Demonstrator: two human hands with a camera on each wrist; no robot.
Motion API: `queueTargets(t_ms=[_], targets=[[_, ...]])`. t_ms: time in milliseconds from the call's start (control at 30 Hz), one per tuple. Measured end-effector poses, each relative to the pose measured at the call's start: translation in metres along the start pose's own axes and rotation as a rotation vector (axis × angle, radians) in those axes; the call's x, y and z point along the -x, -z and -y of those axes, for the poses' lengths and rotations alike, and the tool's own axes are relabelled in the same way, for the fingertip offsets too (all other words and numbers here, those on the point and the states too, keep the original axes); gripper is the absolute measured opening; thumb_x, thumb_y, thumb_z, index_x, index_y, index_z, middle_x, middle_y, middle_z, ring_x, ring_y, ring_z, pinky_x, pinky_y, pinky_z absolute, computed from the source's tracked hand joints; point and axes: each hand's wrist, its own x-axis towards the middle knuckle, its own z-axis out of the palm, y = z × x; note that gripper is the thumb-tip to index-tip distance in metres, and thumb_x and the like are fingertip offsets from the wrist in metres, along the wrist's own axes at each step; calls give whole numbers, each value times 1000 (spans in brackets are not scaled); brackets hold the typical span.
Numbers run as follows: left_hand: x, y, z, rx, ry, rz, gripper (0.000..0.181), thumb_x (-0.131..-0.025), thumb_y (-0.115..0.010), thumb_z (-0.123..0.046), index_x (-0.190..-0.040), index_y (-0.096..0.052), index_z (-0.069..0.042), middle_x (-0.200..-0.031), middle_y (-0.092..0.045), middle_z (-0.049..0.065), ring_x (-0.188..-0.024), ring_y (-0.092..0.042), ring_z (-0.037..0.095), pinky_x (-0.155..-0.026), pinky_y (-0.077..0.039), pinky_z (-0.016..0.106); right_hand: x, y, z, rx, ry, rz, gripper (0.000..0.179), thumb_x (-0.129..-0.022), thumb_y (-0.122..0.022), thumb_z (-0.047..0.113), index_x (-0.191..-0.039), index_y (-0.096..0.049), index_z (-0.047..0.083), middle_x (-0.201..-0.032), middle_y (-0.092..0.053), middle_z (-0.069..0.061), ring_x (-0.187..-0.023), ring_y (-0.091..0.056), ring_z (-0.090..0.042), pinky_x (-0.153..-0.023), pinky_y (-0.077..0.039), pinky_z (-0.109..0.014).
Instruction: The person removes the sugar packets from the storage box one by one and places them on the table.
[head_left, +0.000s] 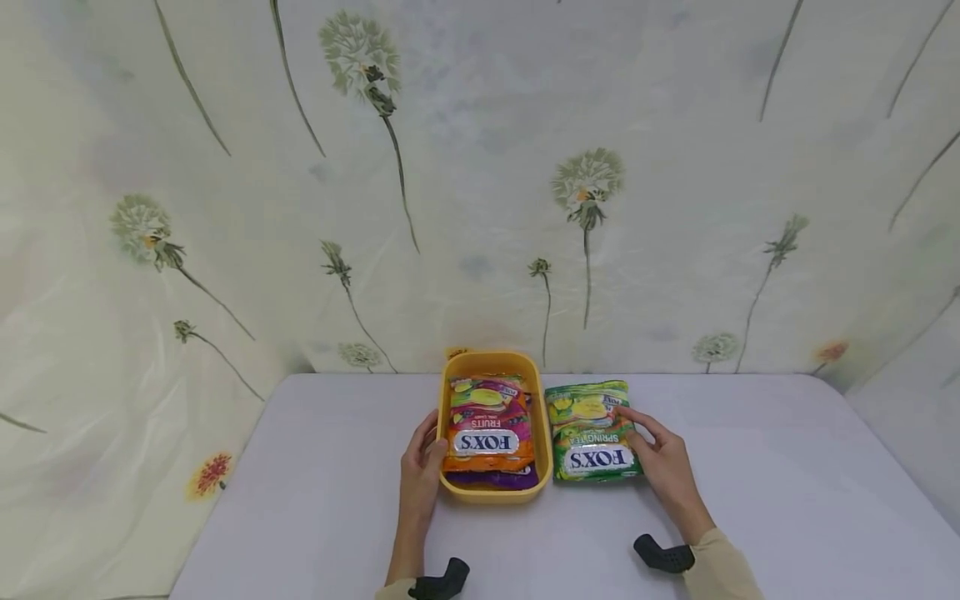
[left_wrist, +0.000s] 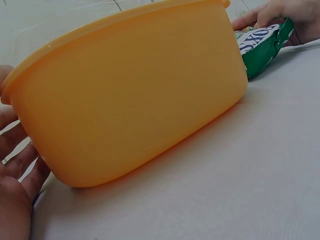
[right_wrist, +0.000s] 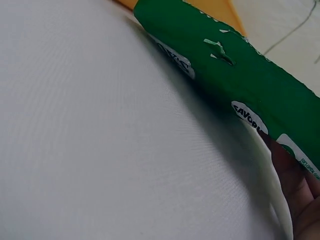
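Observation:
A yellow plastic container stands on the table. In it lie an orange-and-red Fox's Fruits candy bag and, beneath that, a purple bag. My left hand rests against the container's left side; in the left wrist view its fingers are spread along the outer wall. To the right of the container is a green Fox's Spring Tea candy bag, label up. My right hand grips its right edge, and the right wrist view shows fingers against the bag's green underside.
The white table runs back to a hanging cloth printed with dandelions. A black wrist mount sits at my left cuff, another black mount at my right.

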Motion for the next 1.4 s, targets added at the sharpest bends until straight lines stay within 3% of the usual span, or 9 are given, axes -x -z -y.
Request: queueTargets(t_ms=[200, 300, 533, 700, 900, 1000, 1133, 1267, 1400], targets=[[0, -1, 5, 5, -10, -12, 44, -95, -55, -23, -138, -45, -27, -141, -49, -1, -129, -49, 19, -102, -44, 21, 0, 0, -1, -6, -1, 19, 39, -98, -49, 29, -136, -51, 26, -147, -42, -6, -92, -56, 3, -69, -53, -17], [0, -1, 4, 6, -10, -11, 45, -95, -55, -23, -138, -45, -28, -141, -49, -1, -128, -49, 19, -102, -44, 22, 1, 0, 0, 17, 7, 29, 40, -98, -48, 31, -137, -49, 27, -146, -42, -8, -99, -55, 3, -72, -52, -15], [-1, -2, 3, -7, -1, -3, 46, -96, -53, -18, -141, -43, -21, -143, -48, 4, -129, -48, 23, -102, -44, 22, 2, 2, 1, 158, 47, 36, 43, -98, -48, 30, -140, -45, 23, -140, -49, -14, -111, -57, -26, -72, -52, -23], [-1, -1, 1, 1, -3, 2, 48, -96, -53, -16, -142, -41, -15, -144, -46, 10, -131, -46, 28, -105, -43, 29, 3, 2, 3, 256, 87, 51, 47, -98, -47, 29, -144, -39, 17, -141, -46, -16, -118, -51, -30, -80, -51, -30], [0, -1, 3, -6, 12, -10, 45, -96, -54, -23, -140, -43, -27, -142, -48, -1, -130, -48, 18, -104, -43, 23, 5, 2, 5, 299, 113, 84, 54, -99, -44, 31, -147, -30, 11, -142, -41, -20, -119, -49, -33, -87, -51, -40], [0, -2, 4, -8, 11, -11, 44, -96, -54, -25, -138, -44, -31, -141, -49, -6, -129, -48, 14, -104, -43, 23, 5, 2, 5, 324, 136, 93, 55, -99, -46, 28, -147, -29, 8, -144, -35, -23, -127, -42, -40, -99, -42, -54], [0, -2, 3, -2, 4, -5, 44, -96, -54, -24, -139, -44, -29, -141, -48, -4, -130, -48, 16, -104, -43, 26, 5, 2, 5, 351, 144, 99, 54, -98, -47, 25, -147, -31, 6, -143, -31, -27, -132, -33, -45, -105, -30, -62], [0, -1, 3, 15, 10, 1, 44, -96, -54, -25, -138, -45, -29, -141, -48, -3, -130, -48, 16, -104, -43, 25, 4, 3, 3, 355, 163, 92, 53, -98, -48, 23, -145, -34, 5, -142, -30, -28, -128, -38, -45, -100, -39, -58], [1, -1, 2, 14, 17, -1, 44, -96, -54, -23, -138, -45, -30, -140, -49, -4, -129, -48, 15, -103, -44, 23, 4, 5, 4, 355, 180, 89, 53, -98, -49, 26, -144, -34, 5, -140, -33, -25, -120, -45, -37, -88, -48, -42]])
